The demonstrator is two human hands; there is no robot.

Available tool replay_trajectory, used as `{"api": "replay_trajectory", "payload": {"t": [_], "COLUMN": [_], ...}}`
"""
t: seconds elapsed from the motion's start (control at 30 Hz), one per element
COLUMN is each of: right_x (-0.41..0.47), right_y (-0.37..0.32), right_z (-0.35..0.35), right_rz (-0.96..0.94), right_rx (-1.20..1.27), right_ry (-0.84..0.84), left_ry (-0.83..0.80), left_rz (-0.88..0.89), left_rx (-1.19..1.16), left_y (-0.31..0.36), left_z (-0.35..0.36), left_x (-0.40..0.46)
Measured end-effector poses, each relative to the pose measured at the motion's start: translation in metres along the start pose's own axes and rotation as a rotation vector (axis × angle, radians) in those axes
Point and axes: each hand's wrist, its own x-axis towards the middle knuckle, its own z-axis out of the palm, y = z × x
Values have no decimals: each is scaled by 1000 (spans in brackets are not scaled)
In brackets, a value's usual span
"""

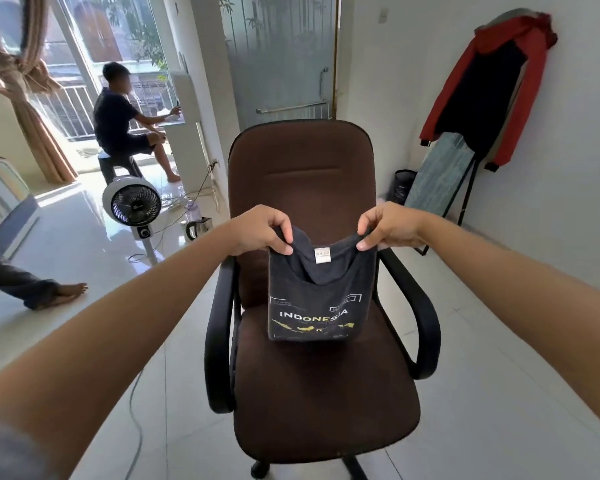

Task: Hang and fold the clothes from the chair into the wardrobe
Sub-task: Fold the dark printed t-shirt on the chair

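Fingers of the left hand [262, 232] and right hand [388, 226] pinch the collar corners of a folded black T-shirt [317, 299] above the office chair [305, 188]; soft, light, likely to unfold.

White glossy tile floor [499, 393] mirrors daylight from a tall barred window [84, 64] | tied-back tan curtain [32, 98] at left | frosted glass door [284, 57] straight ahead | white pedestal fan [136, 204] on the floor | red-and-black jacket [492, 88] hangs on the white right wall [586, 168] | a person [125, 119] sits by the window.
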Motion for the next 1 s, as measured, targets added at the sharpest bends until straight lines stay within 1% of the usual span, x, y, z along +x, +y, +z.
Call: {"api": "replay_trajectory", "payload": {"t": [0.1, 0.27, 0.37, 0.5, 0.6, 0.83, 1.0], "right_x": [-29, -47, -44, -23, 1, 91, 167], "right_y": [18, 63, 99, 152, 186, 261, 316], "right_z": [35, 82, 108, 135, 146, 138, 123], "right_rz": [58, 177, 232, 304, 346, 417, 494], "right_rx": [33, -7, -44, -30, -31, 54, 36], "right_ry": [-113, -298, -355, -377, -360, -141, -52], "left_ry": [-80, -205, -273, -297, -281, -129, -28], "left_rz": [-75, -201, -287, -361, -385, -458, -532], "left_rx": [-65, -65, -57, -39, -29, -47, -50], "left_y": [-18, -50, -75, -119, -155, -241, -315], "left_z": [28, 75, 102, 132, 148, 157, 160], "left_x": [-39, -83, -92, -83, -61, 26, 99]}}
